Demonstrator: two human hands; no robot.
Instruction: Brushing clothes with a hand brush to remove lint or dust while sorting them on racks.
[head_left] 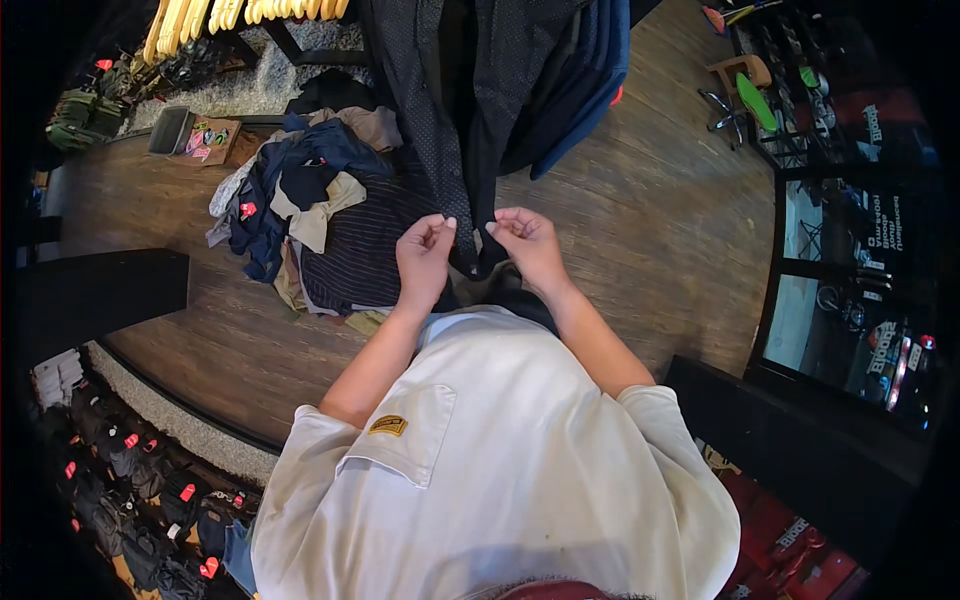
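Observation:
A dark dotted button-up shirt (pixel 432 110) hangs in front of me, its front edges parted. On its left front edge, my left hand (pixel 428 255) is closed, thumb and fingers pinching the cloth. My right hand (pixel 527 245) pinches the opposite front edge in the same way. A narrow gap separates the two edges between my hands. Close behind the shirt on the right hang several dark and blue garments (pixel 590 90). The lower hem of the shirt drops toward my waist, where part of it is hard to make out.
A heap of clothes (pixel 340 230) lies on the wooden floor (pixel 640 220) to the left. Wooden hangers (pixel 240 14) line a rack at the upper left. A cardboard box (pixel 208 141) stands beyond the heap. Bags (pixel 150 500) fill the lower left, and glass doors (pixel 820 290) are at right.

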